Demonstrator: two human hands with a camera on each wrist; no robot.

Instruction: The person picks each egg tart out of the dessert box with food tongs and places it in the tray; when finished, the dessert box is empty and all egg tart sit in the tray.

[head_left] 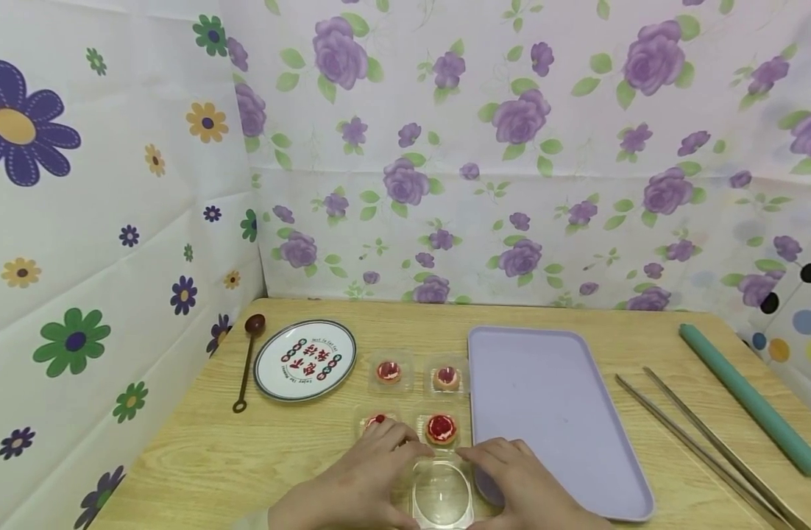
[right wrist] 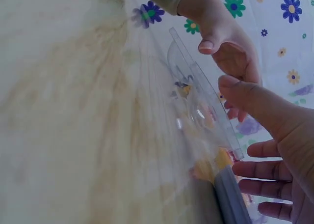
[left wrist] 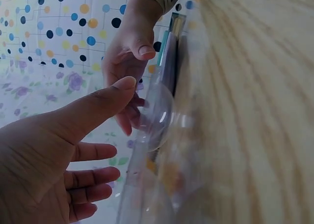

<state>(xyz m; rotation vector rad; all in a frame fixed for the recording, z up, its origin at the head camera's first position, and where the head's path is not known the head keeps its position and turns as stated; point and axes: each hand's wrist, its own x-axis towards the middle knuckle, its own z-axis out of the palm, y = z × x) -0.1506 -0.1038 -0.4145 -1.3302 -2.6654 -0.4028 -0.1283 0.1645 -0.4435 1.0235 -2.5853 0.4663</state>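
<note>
A clear plastic box (head_left: 441,495) with a round, see-through middle lies at the table's front edge. My left hand (head_left: 352,482) is at its left side and my right hand (head_left: 521,486) at its right. In the left wrist view, the thumb and fingers of the left hand (left wrist: 59,145) are extended beside clear domed plastic (left wrist: 161,118). The right wrist view shows the right hand (right wrist: 289,145) likewise spread, near the clear flat rim (right wrist: 216,98). Beyond are several small red-topped tarts (head_left: 441,428) in clear boxes; the left hand partly covers one tart (head_left: 377,420).
A lilac tray (head_left: 538,397) lies to the right, close to the right hand. Past it are two long metal rods (head_left: 703,449) and a green rolled cylinder (head_left: 750,397). At the back left are a white plate (head_left: 280,368) with red lettering and a dark long-handled spoon (head_left: 248,368).
</note>
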